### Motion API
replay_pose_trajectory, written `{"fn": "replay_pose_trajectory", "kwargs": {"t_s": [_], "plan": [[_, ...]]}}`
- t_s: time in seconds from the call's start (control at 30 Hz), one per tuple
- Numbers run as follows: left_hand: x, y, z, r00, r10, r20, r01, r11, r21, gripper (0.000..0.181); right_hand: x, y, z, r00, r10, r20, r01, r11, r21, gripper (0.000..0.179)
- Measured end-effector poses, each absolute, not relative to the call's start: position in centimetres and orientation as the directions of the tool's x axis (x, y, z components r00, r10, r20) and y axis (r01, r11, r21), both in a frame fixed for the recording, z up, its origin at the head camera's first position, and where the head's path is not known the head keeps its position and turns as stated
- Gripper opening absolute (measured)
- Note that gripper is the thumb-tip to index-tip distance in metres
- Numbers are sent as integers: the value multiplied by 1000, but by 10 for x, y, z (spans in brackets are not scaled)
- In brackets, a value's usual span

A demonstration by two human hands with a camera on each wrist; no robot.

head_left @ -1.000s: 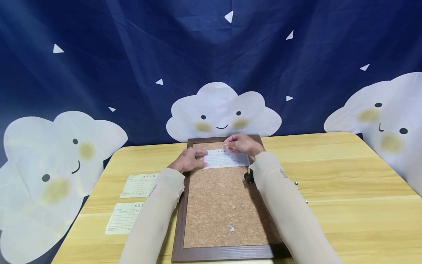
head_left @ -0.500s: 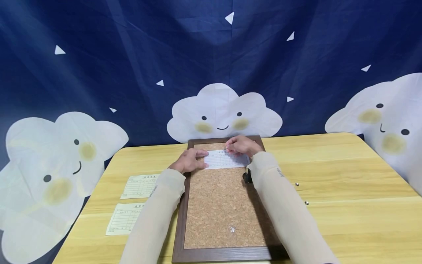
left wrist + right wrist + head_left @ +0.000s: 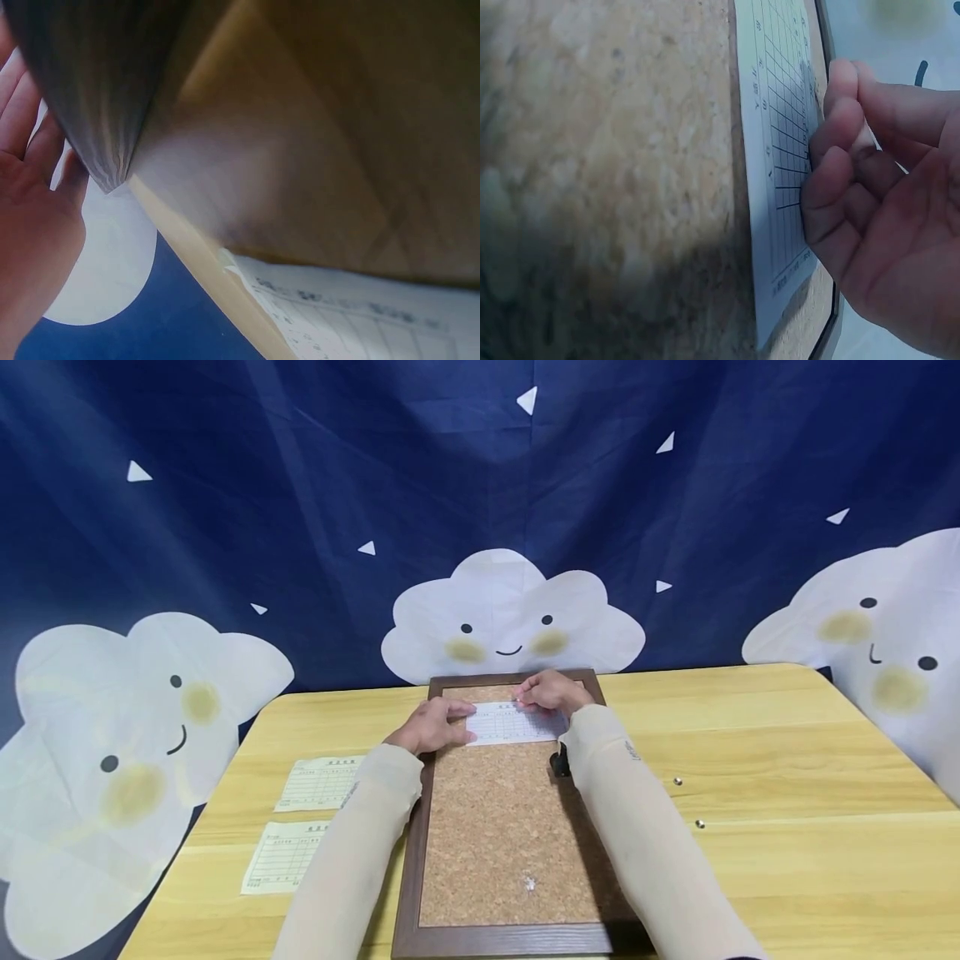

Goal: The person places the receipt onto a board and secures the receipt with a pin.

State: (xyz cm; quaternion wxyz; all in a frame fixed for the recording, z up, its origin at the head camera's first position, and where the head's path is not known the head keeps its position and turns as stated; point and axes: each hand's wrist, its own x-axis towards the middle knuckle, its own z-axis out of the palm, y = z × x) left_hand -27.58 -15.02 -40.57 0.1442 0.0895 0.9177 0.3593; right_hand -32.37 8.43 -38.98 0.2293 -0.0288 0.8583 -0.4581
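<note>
The white slip [image 3: 504, 727] is laid near 12 o'clock on the cork board [image 3: 495, 818]. Its 9 o'clock end is touched by the left hand [image 3: 431, 724], whose thumb and forefinger are spread apart, with nothing gripped. At its 12 o'clock edge, the fingers of the right hand [image 3: 557, 691] are closed in a pinch, apparently on a small clear pin [image 3: 519, 701], though this is mostly hidden. The slip could be skewed if the left hand were lifted too soon, and the paper torn if the pin were pushed at a slant. From the board's centre, the yellowish slips [image 3: 315, 785] towards 9 o'clock could be dragged by the left sleeve [image 3: 360, 835], and the metal pieces [image 3: 678, 781] towards 3 o'clock scattered by the right sleeve [image 3: 652, 818].
</note>
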Motion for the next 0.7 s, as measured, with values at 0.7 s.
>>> {"fn": "replay_pose_trajectory", "kwargs": {"t_s": [0.7], "plan": [[-277, -149, -404, -942, 249, -226, 26, 725, 688, 55, -329, 79, -393, -897, -250, -365, 141, 621, -771, 18]]}}
